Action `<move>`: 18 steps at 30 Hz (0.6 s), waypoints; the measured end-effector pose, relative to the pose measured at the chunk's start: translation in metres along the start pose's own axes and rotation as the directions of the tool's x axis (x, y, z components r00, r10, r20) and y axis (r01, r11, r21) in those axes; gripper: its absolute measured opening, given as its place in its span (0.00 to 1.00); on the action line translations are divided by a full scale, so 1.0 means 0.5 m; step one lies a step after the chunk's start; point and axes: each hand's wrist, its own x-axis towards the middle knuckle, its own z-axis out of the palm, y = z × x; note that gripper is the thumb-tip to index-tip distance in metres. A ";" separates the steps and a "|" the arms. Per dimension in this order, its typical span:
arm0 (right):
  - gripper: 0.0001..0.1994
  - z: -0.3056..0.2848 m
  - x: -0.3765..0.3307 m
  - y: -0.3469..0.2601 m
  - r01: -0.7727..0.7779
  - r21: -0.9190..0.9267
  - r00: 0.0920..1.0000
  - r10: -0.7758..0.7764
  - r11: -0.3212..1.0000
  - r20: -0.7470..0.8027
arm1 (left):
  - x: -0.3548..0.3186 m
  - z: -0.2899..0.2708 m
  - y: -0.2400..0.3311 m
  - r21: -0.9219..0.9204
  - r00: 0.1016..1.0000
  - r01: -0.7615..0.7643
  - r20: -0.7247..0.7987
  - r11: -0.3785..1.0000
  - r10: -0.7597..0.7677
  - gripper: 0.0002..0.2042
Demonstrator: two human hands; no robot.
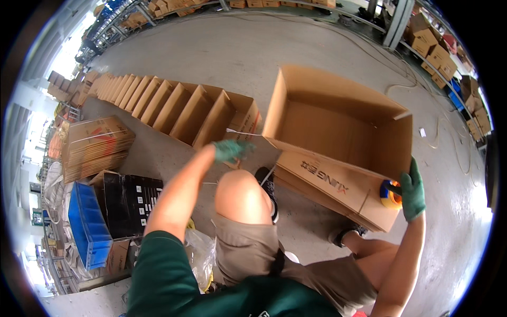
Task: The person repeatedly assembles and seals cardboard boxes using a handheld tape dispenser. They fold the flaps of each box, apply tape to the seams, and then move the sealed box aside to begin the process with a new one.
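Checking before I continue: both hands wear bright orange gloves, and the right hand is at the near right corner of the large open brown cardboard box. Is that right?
Not quite: the gloves are green, not orange. The head view shows green gloves on the left hand and right hand. The right hand is indeed at the near right corner of the large open brown cardboard box.

A rectangular brown cardboard box (338, 100) sits right of the frame's centre, slightly askew, its open top showing inner walls and bottom. Just below its lower right corner in the frame is a small blue and yellow-orange roll (390, 199), partly hidden.
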 end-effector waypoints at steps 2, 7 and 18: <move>0.30 0.010 0.019 -0.001 -0.030 0.029 1.000 0.030 0.999 0.008 | 0.089 -0.016 -0.196 0.542 0.955 -0.224 -0.041 0.810 0.292 0.33; 0.31 -0.036 0.047 0.050 0.081 0.036 0.996 -0.080 0.996 -0.036 | 0.285 0.049 -0.317 0.131 0.923 0.148 -0.375 0.980 -0.090 0.38; 0.36 -0.130 0.055 0.046 0.029 -0.042 0.999 -0.029 0.999 0.015 | 0.324 -0.174 -0.366 -0.124 0.577 0.236 -0.780 0.964 -0.241 0.30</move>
